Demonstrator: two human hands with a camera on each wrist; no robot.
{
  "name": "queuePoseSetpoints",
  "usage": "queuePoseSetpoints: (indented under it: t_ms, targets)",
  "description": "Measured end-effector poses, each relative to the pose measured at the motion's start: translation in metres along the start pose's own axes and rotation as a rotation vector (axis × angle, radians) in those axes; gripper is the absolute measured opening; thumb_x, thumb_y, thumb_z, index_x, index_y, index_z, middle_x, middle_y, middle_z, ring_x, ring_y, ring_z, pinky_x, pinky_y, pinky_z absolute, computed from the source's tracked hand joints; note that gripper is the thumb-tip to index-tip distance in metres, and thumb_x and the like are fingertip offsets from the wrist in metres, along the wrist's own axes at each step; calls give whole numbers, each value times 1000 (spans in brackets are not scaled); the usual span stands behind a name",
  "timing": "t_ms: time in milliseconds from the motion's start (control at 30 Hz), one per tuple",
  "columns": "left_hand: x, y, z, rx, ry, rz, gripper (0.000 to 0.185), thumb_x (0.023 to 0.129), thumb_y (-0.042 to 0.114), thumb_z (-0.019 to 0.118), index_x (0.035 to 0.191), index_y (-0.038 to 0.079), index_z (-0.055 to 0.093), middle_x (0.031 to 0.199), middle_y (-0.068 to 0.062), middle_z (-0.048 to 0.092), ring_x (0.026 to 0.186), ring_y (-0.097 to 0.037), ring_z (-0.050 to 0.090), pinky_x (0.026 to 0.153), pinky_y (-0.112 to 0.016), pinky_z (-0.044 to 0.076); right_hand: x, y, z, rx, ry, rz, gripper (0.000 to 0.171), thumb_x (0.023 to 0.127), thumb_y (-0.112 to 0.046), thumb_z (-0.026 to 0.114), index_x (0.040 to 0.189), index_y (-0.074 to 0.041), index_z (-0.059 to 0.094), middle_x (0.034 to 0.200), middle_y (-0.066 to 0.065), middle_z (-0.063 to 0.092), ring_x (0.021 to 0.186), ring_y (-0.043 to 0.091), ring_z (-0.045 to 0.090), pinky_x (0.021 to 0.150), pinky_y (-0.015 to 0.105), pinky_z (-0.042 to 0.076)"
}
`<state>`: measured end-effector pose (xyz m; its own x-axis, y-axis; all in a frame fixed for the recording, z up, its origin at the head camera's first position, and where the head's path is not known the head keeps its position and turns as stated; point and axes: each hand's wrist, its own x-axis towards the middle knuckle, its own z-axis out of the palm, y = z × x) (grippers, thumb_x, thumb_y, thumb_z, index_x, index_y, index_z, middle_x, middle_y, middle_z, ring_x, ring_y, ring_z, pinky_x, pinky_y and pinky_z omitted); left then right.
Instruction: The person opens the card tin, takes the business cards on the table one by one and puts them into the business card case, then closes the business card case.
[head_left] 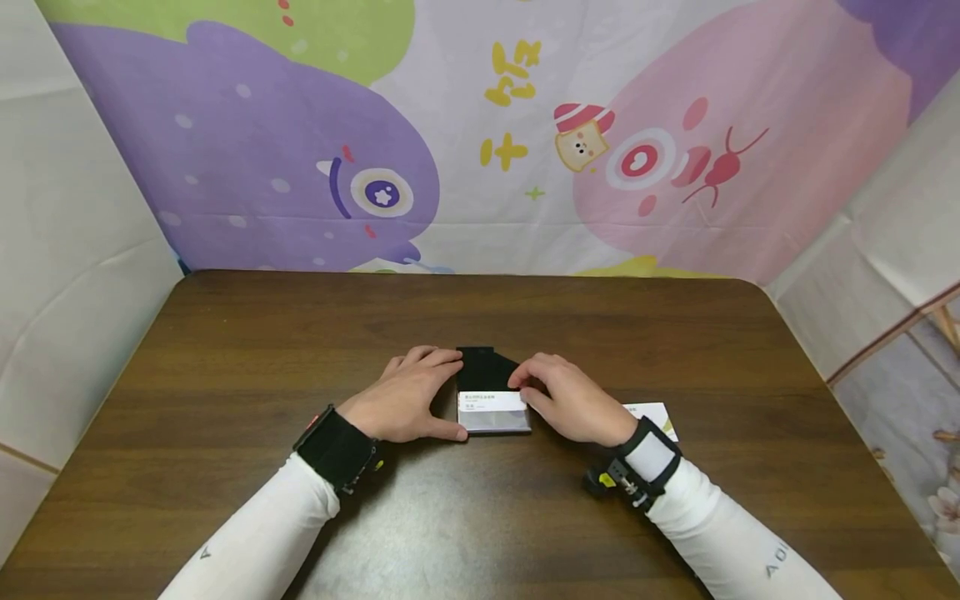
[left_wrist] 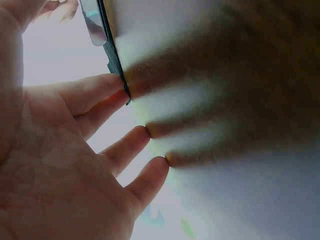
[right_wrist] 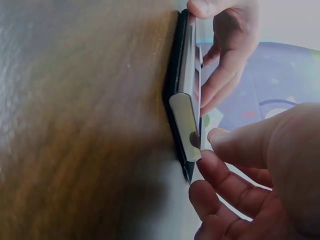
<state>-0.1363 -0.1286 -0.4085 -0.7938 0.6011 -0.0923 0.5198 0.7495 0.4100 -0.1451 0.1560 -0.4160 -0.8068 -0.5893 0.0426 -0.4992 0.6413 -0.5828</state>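
I see brown table point(head_left: 225, 350), black card holder point(head_left: 483, 371) flat at centre, nearer front edge. Left hand point(head_left: 408, 398), fingers straight, steadies holder's left side. Right hand point(head_left: 570, 400) pinches white card point(head_left: 491, 402) at holder's mouth. Second card point(head_left: 656, 417) beside right wrist.

Dark brown wood-grain surface point(head_left: 225, 375), black card holder point(head_left: 483, 371) with silver front, white card point(head_left: 656, 414), white sleeves point(head_left: 262, 533), pastel purple-and-pink cartoon backdrop point(head_left: 300, 150)
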Motion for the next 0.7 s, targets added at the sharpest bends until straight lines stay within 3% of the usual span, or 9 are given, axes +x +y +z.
queuePoseSetpoints:
  t_ms: [700]
  targets:
    - [0,0,0,-3,-1,3,100,85,58,84,159,3,48,166,-12,41,152,-37,30,116,-65,30,-23,4,-25,4,80,14,21,102,-10,72,122,-9,72,115,1,69,102,20,62,91,43,53]
